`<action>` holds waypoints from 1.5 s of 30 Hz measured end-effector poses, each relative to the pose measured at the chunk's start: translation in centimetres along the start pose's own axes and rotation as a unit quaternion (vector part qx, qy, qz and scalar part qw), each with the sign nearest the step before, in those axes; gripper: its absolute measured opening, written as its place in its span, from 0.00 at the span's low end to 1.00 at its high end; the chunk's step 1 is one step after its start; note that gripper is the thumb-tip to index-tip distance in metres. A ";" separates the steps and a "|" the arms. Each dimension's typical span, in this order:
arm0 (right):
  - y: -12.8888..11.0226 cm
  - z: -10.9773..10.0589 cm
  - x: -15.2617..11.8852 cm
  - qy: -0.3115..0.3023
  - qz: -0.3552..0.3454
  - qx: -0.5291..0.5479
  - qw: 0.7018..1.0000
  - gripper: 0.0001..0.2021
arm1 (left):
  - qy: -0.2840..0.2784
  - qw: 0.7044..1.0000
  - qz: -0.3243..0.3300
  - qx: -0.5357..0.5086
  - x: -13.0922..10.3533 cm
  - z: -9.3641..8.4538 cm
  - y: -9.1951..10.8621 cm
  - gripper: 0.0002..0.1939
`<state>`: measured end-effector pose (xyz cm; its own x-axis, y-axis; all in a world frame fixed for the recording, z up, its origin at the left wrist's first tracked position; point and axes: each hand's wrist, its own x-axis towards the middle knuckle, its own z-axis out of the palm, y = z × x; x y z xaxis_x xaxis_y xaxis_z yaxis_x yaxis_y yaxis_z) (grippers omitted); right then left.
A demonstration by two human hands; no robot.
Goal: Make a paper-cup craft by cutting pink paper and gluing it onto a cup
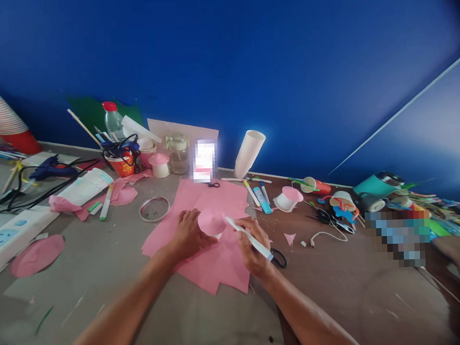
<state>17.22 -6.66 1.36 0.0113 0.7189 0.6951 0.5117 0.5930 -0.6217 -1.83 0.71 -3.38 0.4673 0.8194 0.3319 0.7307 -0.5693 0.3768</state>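
Left hand (190,230): is pinching the left side of the pink paper round (210,222) between thumb and fingers, with no slack showing — apparently to steady it.
Pink paper round: is sitting between both hands above the pink sheets (203,274); some white is showing below it, but I cannot tell whether a cup is underneath.
Right hand (253,247): is gripping the white pen (258,245) low, fingers closed around it, probably for fine control.
Pen tip: is pointing at the round's right edge; contact is unclear.
Pink sheets: are lying overlapped beneath the hands, perhaps serving as a mat.
Black loop handle (279,258): is lying beside the right wrist — conveniently near.
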 end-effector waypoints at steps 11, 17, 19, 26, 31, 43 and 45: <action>0.6 0.3 -0.4 0.036 0.045 0.004 0.998 0.11 | 0.001 1.000 0.001 0.007 0.0 0.3 -0.2 0.30; 0.2 0.1 -0.2 0.020 0.025 0.007 0.999 0.08 | 0.014 1.000 0.000 -0.003 0.0 0.0 0.0 0.30; 0.0 0.0 -0.1 0.010 0.011 0.008 1.000 0.07 | 0.017 1.000 0.003 -0.006 -0.1 -0.1 0.0 0.29; 0.8 0.5 -0.6 0.027 0.052 0.022 0.998 0.13 | 0.020 1.000 0.012 -0.009 -0.2 0.1 -0.2 0.26; 1.2 1.1 -0.7 0.025 0.052 0.020 0.998 0.16 | 0.036 0.999 0.022 -0.035 -0.2 0.0 -0.3 0.26; 1.0 1.3 -0.8 -0.052 0.042 -0.013 0.998 0.20 | 0.011 0.995 0.054 -0.077 -0.3 -0.5 -0.4 0.22; 0.9 1.3 -0.8 -0.063 0.039 -0.005 0.997 0.20 | 0.006 0.996 0.033 -0.085 -0.3 -0.4 -0.5 0.29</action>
<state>16.52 -6.17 -0.23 -0.0568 0.8031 0.5931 0.5213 0.5305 -0.6685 -2.50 0.73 -3.35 0.5057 0.7791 0.3706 0.6029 -0.6263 0.4942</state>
